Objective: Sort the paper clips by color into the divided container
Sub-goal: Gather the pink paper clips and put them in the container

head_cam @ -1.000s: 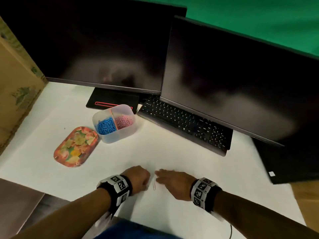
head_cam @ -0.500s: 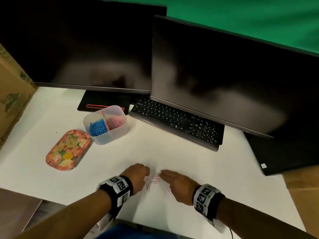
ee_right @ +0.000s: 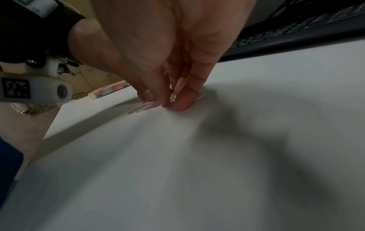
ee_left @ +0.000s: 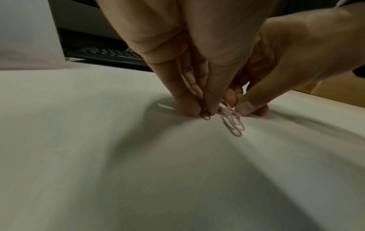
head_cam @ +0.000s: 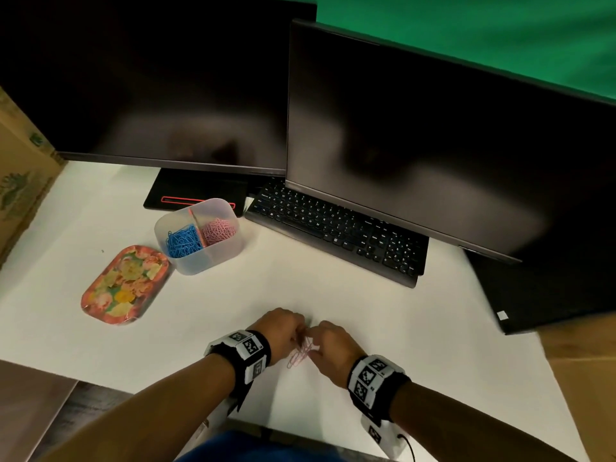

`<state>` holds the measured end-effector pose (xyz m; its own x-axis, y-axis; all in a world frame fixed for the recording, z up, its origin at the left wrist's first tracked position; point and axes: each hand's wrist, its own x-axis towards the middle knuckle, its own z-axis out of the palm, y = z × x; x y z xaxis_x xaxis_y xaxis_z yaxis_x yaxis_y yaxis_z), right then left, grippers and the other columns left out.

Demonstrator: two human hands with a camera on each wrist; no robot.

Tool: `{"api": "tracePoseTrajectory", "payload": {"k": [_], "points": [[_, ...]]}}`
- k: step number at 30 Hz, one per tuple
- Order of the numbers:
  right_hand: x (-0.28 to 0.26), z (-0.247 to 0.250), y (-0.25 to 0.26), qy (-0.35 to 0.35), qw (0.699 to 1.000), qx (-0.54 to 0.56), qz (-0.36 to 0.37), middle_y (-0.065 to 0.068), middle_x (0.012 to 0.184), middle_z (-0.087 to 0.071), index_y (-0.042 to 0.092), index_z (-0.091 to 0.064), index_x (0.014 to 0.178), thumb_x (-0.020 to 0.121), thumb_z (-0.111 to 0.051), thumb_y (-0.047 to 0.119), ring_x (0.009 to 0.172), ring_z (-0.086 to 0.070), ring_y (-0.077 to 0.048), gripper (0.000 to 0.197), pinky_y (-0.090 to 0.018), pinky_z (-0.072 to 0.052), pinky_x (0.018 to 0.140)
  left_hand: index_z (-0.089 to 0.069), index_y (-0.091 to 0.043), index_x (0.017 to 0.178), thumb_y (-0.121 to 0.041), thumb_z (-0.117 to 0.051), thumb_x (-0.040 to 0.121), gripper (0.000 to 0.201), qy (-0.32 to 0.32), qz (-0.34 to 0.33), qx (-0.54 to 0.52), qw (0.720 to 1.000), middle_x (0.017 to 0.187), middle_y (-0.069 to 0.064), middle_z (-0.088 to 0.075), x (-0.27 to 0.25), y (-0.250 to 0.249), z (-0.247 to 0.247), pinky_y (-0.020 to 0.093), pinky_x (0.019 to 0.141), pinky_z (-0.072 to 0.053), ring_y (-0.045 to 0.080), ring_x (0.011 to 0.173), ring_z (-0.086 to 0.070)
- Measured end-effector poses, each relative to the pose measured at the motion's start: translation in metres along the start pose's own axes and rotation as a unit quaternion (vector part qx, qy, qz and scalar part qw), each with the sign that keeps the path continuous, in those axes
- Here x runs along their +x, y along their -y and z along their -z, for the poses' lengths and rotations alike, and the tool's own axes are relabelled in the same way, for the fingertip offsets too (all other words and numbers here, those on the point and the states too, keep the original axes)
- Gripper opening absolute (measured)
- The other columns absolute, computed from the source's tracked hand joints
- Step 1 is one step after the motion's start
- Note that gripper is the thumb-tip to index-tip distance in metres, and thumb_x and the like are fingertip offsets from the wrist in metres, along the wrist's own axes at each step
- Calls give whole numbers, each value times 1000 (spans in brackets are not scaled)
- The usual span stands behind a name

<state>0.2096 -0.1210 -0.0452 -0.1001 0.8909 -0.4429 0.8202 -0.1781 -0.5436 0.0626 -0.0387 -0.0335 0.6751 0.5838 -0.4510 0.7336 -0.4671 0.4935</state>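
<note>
A small bunch of pink paper clips (head_cam: 300, 353) lies on the white table near its front edge, between my two hands. My left hand (head_cam: 298, 331) has its fingertips down on the table and pinches a pink clip (ee_left: 206, 116). My right hand (head_cam: 313, 345) comes in from the right, and its thumb and fingers pinch the rest of the pink clips (ee_left: 234, 125), which look blurred in the right wrist view (ee_right: 144, 107). The translucent divided container (head_cam: 186, 265) stands further back on the left. It holds blue clips (head_cam: 182, 243) in its left part and pink clips (head_cam: 220, 230) in its right part.
A flowered tray (head_cam: 125, 285) lies left of the container. A black keyboard (head_cam: 336, 235) and two dark monitors (head_cam: 433, 145) fill the back. A cardboard box (head_cam: 20, 181) stands at the far left. A dark flat object (head_cam: 550, 288) lies at the right.
Both hands have closed in on each other. The pink clips that lay scattered between them are now gathered into one bunch under the fingertips.
</note>
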Motion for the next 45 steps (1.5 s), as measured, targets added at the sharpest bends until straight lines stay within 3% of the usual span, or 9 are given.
{"api": "tracePoseTrajectory", "payload": {"k": [2, 6, 8, 15, 23, 31, 40, 42, 45], "points": [[4, 5, 5, -1, 1000, 15, 8, -6, 111, -56, 20, -60, 119, 90, -57, 21, 105, -57, -26, 29, -25, -41, 83, -61, -15, 105, -24, -65, 82, 26, -11, 12, 1, 1000, 103, 4, -66, -2, 4, 2, 27, 77, -46, 23, 97, -62], [3, 23, 1, 58, 993, -99, 36, 0, 136, -37, 22, -27, 146, 80, -71, 39, 122, -42, -20, 81, -33, -43, 101, -42, -19, 123, -51, -79, 63, 78, 42, 65, 31, 997, 115, 1, -51, -11, 6, -1, 32, 83, -49, 22, 103, -57], [6, 25, 1, 72, 988, -128, 49, 1, 134, -35, 24, -25, 146, 75, -75, 44, 121, -40, -18, 89, -34, -43, 101, -38, -18, 128, -51, -80, 64, 84, 56, 75, 54, 994, 119, 2, -49, -12, 4, -7, 34, 86, -50, 23, 106, -57], [16, 16, 5, 38, 993, -83, 78, -7, 111, -51, 14, -62, 115, 92, -58, 33, 100, -57, -27, 30, -39, -48, 89, -64, -17, 106, -27, -59, 88, 21, 14, 34, 55, 998, 109, 7, -62, -4, 4, -3, 31, 83, -46, 26, 102, -60], [26, 16, 11, 37, 988, -128, 76, -13, 112, -56, 9, -60, 116, 97, -43, 17, 100, -57, -33, 27, -38, -46, 84, -60, -14, 114, -25, -47, 97, 24, 1, 30, 82, 996, 113, 8, -57, 1, 8, -8, 33, 85, -47, 27, 103, -58], [38, 21, 20, 49, 990, -119, 54, -10, 115, -55, 11, -58, 112, 95, -44, 12, 103, -57, -28, 22, -32, -44, 86, -49, -11, 117, -11, -50, 91, 26, -14, 48, 93, 994, 119, 8, -47, 0, 13, -12, 34, 85, -47, 25, 108, -51], [45, 27, 27, 56, 987, -141, 56, -11, 113, -55, 8, -56, 110, 95, -42, 10, 101, -57, -30, 21, -31, -41, 80, -51, -9, 117, -5, -46, 90, 28, -2, 49, 85, 995, 117, 10, -52, -2, 13, 3, 35, 86, -48, 28, 105, -57], [49, 33, 36, 51, 987, -137, 63, -11, 111, -54, 7, -56, 108, 95, -42, 12, 100, -57, -31, 20, -30, -39, 76, -53, -11, 116, -4, -47, 89, 29, -16, 51, 85, 995, 116, 9, -54, -3, 18, 13, 34, 83, -48, 28, 103, -59], [65, 52, 61, 20, 988, -128, 78, -12, 111, -55, 10, -58, 108, 96, -41, 16, 100, -59, -33, 22, -34, -45, 82, -54, -13, 117, -8, -45, 91, 28, -73, 50, 88, 992, 113, 8, -54, -7, 29, 42, 36, 82, -47, 30, 102, -60]]}}
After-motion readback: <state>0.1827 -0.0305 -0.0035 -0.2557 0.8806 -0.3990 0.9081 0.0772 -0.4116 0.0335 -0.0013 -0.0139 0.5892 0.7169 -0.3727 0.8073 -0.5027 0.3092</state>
